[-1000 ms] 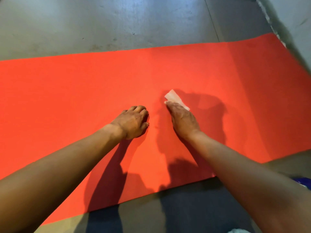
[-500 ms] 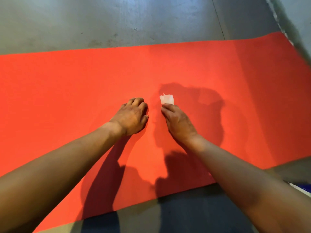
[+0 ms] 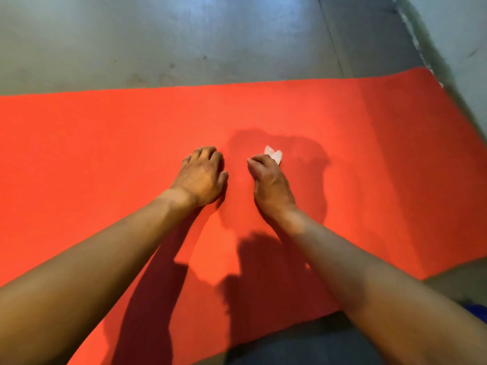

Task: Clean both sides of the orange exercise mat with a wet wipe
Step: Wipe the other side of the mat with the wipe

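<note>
So nearest to you, your two forearms come in from the bottom corners of the frame, throwing dark shadows onto the orange exercise mat [image 3: 92,159], which lies flat on the floor and runs across the whole middle of the frame from left to right. Your left hand [image 3: 201,177] sits palm down on the mat just left of centre, fingers loosely bent, nothing in it. Right beside it but not touching, your right hand [image 3: 270,183] has its fingers curled over a small white wet wipe [image 3: 274,154], and a bit of the wipe pokes out past the fingertips against the mat. Beyond the mat's far edge it's just grey floor [image 3: 184,35], with a pale wall [image 3: 458,25] in the upper right corner.
</note>
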Demonstrator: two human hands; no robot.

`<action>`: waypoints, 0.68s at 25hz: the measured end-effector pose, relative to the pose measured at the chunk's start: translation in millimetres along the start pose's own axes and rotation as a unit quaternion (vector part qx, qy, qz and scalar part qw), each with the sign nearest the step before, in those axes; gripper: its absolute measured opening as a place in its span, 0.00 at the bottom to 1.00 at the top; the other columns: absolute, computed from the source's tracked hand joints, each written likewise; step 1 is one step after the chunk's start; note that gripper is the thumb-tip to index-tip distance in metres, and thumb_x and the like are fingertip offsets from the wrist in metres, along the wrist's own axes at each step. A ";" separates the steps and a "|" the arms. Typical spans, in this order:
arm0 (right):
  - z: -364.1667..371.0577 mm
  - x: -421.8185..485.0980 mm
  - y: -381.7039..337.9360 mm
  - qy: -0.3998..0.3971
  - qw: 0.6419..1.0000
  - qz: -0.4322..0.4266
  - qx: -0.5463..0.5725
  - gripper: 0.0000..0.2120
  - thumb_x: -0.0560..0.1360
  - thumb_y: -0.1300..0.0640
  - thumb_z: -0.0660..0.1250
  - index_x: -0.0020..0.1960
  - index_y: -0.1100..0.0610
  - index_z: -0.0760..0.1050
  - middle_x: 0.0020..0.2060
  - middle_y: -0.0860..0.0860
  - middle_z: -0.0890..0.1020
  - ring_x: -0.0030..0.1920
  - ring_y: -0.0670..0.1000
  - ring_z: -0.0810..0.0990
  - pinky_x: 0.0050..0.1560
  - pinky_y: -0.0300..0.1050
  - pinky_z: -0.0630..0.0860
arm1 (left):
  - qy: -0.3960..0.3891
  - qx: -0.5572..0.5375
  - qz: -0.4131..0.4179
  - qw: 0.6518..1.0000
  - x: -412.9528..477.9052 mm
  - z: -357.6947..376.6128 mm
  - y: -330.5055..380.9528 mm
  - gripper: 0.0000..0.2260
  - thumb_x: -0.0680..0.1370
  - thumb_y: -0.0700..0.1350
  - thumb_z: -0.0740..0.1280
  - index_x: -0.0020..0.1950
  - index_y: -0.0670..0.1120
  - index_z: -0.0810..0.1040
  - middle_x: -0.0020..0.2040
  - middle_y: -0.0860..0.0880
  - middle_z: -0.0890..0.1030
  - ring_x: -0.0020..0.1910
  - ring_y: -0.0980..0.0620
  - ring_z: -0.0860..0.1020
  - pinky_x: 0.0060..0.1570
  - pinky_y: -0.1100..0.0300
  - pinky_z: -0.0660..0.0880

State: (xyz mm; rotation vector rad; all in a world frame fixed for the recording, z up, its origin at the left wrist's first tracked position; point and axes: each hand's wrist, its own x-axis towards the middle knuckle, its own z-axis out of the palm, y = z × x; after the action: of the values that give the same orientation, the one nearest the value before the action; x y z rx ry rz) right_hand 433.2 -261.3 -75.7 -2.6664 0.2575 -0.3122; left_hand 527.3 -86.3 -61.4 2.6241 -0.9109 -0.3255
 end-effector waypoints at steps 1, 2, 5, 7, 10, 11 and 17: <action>0.0 0.1 -0.2 0.014 1.000 -0.010 -0.013 0.17 0.72 0.72 0.63 0.59 0.62 0.80 0.56 0.57 0.79 0.59 0.57 0.75 0.72 0.42 0.62 | 0.006 0.003 -0.001 1.000 2.6 0.5 -1.7 0.16 0.79 0.54 0.62 0.63 0.46 0.74 0.71 0.45 0.70 0.71 0.42 0.66 0.70 0.42 0.64; 0.4 0.3 4.4 0.032 0.999 0.002 -0.030 0.17 0.72 0.70 0.64 0.58 0.61 0.80 0.56 0.57 0.79 0.59 0.57 0.75 0.74 0.42 0.59 | 0.010 0.007 -0.003 1.000 5.2 1.4 -3.6 0.17 0.79 0.54 0.63 0.64 0.46 0.73 0.70 0.46 0.71 0.71 0.42 0.66 0.71 0.42 0.63; -0.9 -1.8 27.4 0.071 0.992 0.079 -0.073 0.13 0.78 0.62 0.63 0.60 0.63 0.79 0.58 0.59 0.79 0.60 0.61 0.75 0.72 0.53 0.66 | 0.018 0.032 -0.009 0.999 6.5 6.6 -2.7 0.19 0.79 0.54 0.63 0.65 0.46 0.73 0.69 0.46 0.72 0.69 0.42 0.67 0.72 0.39 0.61; -1.2 -5.1 36.9 0.079 0.987 0.112 -0.084 0.13 0.80 0.60 0.61 0.61 0.65 0.78 0.59 0.60 0.78 0.60 0.62 0.75 0.69 0.56 0.69 | 0.021 0.054 -0.004 0.998 5.4 9.5 -0.6 0.19 0.79 0.54 0.63 0.64 0.45 0.72 0.67 0.45 0.72 0.68 0.41 0.68 0.71 0.38 0.62; -5.0 -5.2 40.0 0.114 0.972 0.199 -0.050 0.11 0.79 0.61 0.61 0.56 0.65 0.79 0.57 0.60 0.78 0.58 0.61 0.75 0.64 0.51 0.71 | 0.032 0.055 0.008 0.998 4.5 7.2 -4.7 0.18 0.79 0.55 0.63 0.64 0.45 0.73 0.66 0.46 0.73 0.66 0.41 0.70 0.70 0.40 0.64; -6.7 -1.5 40.8 0.126 0.967 0.217 -0.031 0.10 0.78 0.61 0.63 0.51 0.65 0.81 0.53 0.59 0.79 0.55 0.62 0.76 0.59 0.50 0.72 | 0.033 0.049 0.015 0.998 4.8 5.8 -7.6 0.18 0.79 0.55 0.63 0.64 0.46 0.73 0.67 0.46 0.74 0.65 0.42 0.71 0.70 0.41 0.64; 6.0 0.7 -4.2 0.013 0.999 -0.052 0.002 0.03 0.74 0.66 0.71 0.45 0.61 0.84 0.48 0.55 0.84 0.51 0.56 0.80 0.60 0.44 0.72 | 0.014 0.008 0.020 1.000 6.9 -2.3 -16.2 0.18 0.79 0.54 0.63 0.67 0.47 0.73 0.71 0.48 0.70 0.71 0.44 0.66 0.72 0.43 0.61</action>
State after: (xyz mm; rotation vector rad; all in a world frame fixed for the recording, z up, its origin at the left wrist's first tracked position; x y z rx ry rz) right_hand 436.0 -255.3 -79.0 -2.6784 0.1248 -0.3795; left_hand 542.4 -78.2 -66.4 2.6149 -0.9607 -0.2710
